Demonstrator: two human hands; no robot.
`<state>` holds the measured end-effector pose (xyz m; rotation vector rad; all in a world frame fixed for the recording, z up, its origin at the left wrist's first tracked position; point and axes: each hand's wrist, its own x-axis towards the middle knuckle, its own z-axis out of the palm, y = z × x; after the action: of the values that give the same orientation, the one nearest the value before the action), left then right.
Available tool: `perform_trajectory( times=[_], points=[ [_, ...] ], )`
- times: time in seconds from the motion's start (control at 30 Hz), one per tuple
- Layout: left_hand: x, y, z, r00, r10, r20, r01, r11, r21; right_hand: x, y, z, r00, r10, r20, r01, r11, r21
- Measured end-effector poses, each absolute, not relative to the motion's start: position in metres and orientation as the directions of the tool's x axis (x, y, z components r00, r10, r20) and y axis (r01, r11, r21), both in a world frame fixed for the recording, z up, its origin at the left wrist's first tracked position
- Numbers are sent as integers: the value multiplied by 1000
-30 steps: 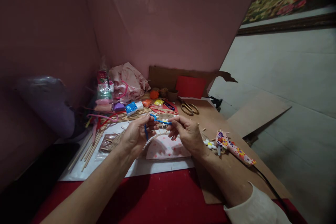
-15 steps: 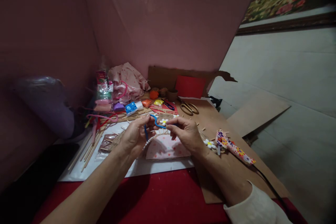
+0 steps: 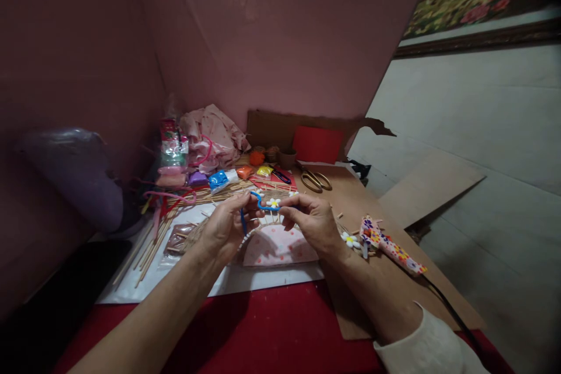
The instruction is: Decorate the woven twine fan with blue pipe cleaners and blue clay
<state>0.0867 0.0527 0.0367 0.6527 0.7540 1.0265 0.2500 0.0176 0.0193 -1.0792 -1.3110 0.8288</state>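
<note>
Both hands are raised over the work surface and pinch a blue pipe cleaner (image 3: 262, 203) between them. My left hand (image 3: 225, 228) grips its left part, where one end hangs down beside the palm. My right hand (image 3: 309, 222) pinches the other end, and the wire curves in a small loop between the fingertips. Under the hands lies a half-round pink spotted piece (image 3: 276, 245) edged with short wooden sticks and small white flowers (image 3: 274, 203).
Bamboo sticks (image 3: 153, 239), pink pipe cleaners and coloured clay packets (image 3: 221, 179) lie at the left. Scissors (image 3: 314, 180) rest on brown cardboard (image 3: 363, 198) at the back. A flower-patterned glue gun (image 3: 390, 245) with a black cord lies at the right. Pink boards wall the back.
The straight stretch of blue pipe cleaner between my hands has been bent into a small curved loop. My right hand's fingertips moved slightly closer to the left hand.
</note>
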Motion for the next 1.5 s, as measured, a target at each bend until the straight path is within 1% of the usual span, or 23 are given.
perform_trajectory(
  times=[0.1,0.17,0.3,0.43,0.57,0.73,0.8,0.9,1.0,1.07,1.2,1.5],
  points=[
    [87,52,37,313,917,-248,-505,383,774,252,19,19,62,943,327,103,320,-942],
    [87,52,37,315,916,-248,-503,383,775,252,19,19,49,949,310,71,307,-949],
    [87,52,36,331,915,-233,-500,379,779,250,20,19,52,965,257,-17,258,-966],
    [86,52,37,331,914,-235,-503,382,775,249,19,20,67,969,236,-42,239,-970],
    [87,52,37,325,914,-241,-501,383,776,250,18,23,100,956,275,-29,279,-960],
    [87,52,37,317,916,-248,-492,382,783,253,20,19,90,939,331,110,321,-941],
    [87,52,37,317,916,-248,-494,382,781,254,21,17,64,940,335,132,324,-937],
    [87,51,38,322,914,-246,-492,383,782,253,22,16,37,952,303,75,300,-951],
    [87,51,38,323,914,-247,-488,384,784,251,21,19,23,969,244,-16,245,-970],
    [86,51,38,318,914,-250,-487,384,785,250,20,21,11,979,205,-40,205,-978],
    [87,51,38,320,913,-254,-487,388,783,250,19,22,23,986,165,-21,165,-986],
    [87,51,37,316,912,-261,-487,392,780,251,19,18,27,979,204,46,203,-978]
  ],
)
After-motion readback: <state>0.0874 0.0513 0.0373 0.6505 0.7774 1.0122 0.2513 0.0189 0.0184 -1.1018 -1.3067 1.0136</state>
